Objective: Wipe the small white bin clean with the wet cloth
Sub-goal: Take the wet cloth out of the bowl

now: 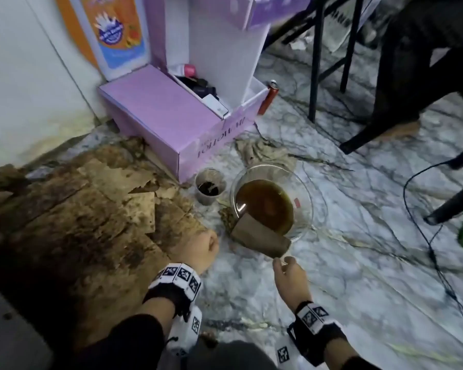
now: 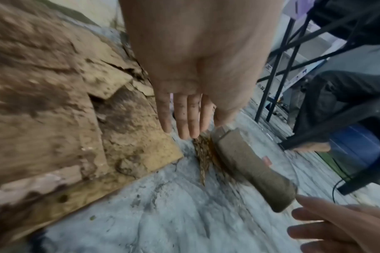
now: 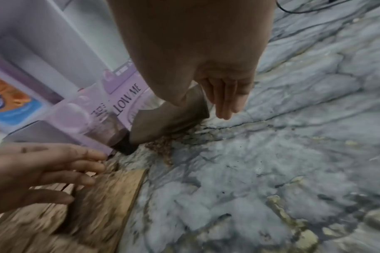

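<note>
A small, dirty whitish bin (image 1: 210, 186) with dark residue inside stands on the marbled floor, left of a glass bowl (image 1: 306, 193) of brown water. A wet, brownish folded cloth (image 1: 259, 235) (image 2: 249, 162) (image 3: 162, 123) hangs over the bowl's near rim onto the floor. My right hand (image 1: 286, 265) (image 3: 225, 102) is just at the cloth's near end, fingers straight, holding nothing. My left hand (image 1: 201, 247) (image 2: 184, 133) hovers left of the cloth with straight, soiled fingers, empty, over the edge of the soaked cardboard. Neither hand touches the bin.
A purple box (image 1: 166, 116) sits behind the bin. Soggy brown cardboard (image 1: 91, 209) covers the floor at left. A crumpled rag (image 1: 262, 153) lies behind the bowl, and brown grit (image 2: 204, 159) beside the cloth. Black chair legs (image 1: 385, 116) and a cable (image 1: 433, 249) are at right.
</note>
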`<action>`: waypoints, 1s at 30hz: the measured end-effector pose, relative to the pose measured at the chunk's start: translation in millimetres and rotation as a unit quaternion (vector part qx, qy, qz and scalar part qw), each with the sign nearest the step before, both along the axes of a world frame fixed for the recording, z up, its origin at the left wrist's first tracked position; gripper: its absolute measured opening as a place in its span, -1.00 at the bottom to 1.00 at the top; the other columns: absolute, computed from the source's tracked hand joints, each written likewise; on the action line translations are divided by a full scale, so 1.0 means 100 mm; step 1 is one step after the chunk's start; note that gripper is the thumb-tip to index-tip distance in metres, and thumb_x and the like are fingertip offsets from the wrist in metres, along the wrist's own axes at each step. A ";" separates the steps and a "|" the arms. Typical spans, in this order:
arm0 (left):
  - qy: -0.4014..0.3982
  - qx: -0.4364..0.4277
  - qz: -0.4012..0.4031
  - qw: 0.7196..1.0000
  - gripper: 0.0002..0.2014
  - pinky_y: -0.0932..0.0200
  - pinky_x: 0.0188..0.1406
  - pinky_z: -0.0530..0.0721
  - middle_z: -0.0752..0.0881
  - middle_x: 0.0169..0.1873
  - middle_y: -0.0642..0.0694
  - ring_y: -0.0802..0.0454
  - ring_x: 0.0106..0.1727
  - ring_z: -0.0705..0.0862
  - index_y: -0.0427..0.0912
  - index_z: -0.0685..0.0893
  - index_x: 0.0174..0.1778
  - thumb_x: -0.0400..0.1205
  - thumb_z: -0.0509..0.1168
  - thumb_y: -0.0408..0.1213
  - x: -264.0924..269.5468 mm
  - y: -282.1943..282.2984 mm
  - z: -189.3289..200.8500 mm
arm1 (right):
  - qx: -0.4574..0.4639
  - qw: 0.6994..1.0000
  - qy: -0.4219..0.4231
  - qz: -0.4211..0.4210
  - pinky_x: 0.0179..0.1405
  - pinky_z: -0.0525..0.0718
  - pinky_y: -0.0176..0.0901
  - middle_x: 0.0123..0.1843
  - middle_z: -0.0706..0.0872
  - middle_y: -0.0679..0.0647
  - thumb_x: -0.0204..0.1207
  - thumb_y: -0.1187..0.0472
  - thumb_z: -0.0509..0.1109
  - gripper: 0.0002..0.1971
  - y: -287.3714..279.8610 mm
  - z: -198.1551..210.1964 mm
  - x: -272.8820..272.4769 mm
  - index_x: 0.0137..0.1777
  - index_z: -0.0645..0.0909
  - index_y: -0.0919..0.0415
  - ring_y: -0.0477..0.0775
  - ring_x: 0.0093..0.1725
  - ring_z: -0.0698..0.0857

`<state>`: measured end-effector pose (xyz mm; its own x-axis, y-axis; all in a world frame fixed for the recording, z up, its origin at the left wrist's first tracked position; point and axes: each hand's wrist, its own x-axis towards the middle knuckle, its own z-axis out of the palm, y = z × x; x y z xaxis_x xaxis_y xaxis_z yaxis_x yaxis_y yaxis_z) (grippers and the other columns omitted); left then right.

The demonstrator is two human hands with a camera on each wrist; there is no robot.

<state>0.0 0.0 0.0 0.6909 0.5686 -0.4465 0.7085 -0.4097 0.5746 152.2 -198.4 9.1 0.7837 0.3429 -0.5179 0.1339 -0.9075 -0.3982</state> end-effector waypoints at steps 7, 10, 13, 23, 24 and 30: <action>-0.039 -0.026 0.019 0.999 -0.53 -0.08 0.25 0.67 0.71 0.33 -0.16 -0.17 0.34 0.70 -0.18 0.50 0.56 0.81 0.18 0.01 0.44 0.03 -0.41 | 0.090 0.993 0.009 -0.081 0.11 0.56 -0.05 0.36 0.76 0.22 0.74 -0.24 0.26 -0.38 0.03 -0.40 0.20 0.52 0.49 0.27 0.24 0.29 0.73; -0.047 -0.033 0.021 0.998 -0.55 -0.11 0.24 0.67 0.73 0.27 -0.19 -0.20 0.30 0.71 -0.17 0.56 0.48 0.81 0.16 0.06 0.59 0.01 -0.49 | 0.154 0.983 0.015 -0.098 0.07 0.59 -0.05 0.12 0.79 0.10 0.74 -0.20 0.29 -0.63 0.07 -0.40 0.20 0.19 0.59 0.11 0.11 0.06 0.70; -0.059 -0.053 0.035 0.996 -0.60 -0.13 0.19 0.70 0.75 0.18 -0.16 -0.18 0.20 0.73 -0.16 0.63 0.35 0.81 0.17 0.07 0.66 -0.03 -0.55 | 0.182 0.976 0.014 -0.122 -0.08 0.63 -0.12 -0.05 0.84 0.04 0.74 -0.19 0.31 -0.60 0.07 -0.45 0.22 0.09 0.69 0.18 0.05 -0.06 0.78; -0.167 -0.038 0.030 0.985 -0.64 0.09 -0.39 0.32 0.43 -0.52 0.05 0.15 -0.49 0.43 0.01 0.40 -0.32 0.79 0.29 -0.11 0.58 -0.08 -0.36 | 0.227 0.971 -0.049 -0.048 -0.42 0.54 -0.28 -0.41 0.76 0.07 0.75 -0.08 0.35 -0.60 0.02 -0.34 0.20 -0.18 0.68 0.21 -0.16 -0.41 0.73; -0.170 -0.033 0.027 0.985 -0.68 0.09 -0.39 0.34 0.46 -0.51 0.05 0.15 -0.48 0.45 -0.06 0.47 -0.28 0.78 0.30 -0.11 0.55 -0.07 -0.28 | 0.239 0.969 -0.052 -0.037 -0.44 0.52 -0.31 -0.43 0.73 0.05 0.75 -0.07 0.36 -0.61 0.03 -0.28 0.19 -0.21 0.65 0.19 -0.15 -0.43 0.71; -0.217 -0.016 0.092 0.972 -0.82 0.12 -0.06 0.64 0.76 -0.18 0.10 0.09 -0.09 0.72 -0.13 0.66 0.15 0.78 0.32 -0.10 0.23 0.07 0.40 | 0.334 0.939 -0.066 0.057 -0.48 0.46 -0.21 -0.44 0.65 0.20 0.76 -0.04 0.37 -0.61 0.26 0.47 0.14 -0.28 0.58 0.14 -0.03 -0.50 0.58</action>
<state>23.0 7.5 39.7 0.7054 0.6914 -0.1560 0.4568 -0.2751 0.8460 166.5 -172.0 55.9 0.7647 0.6417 -0.0583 0.3032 -0.4381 -0.8463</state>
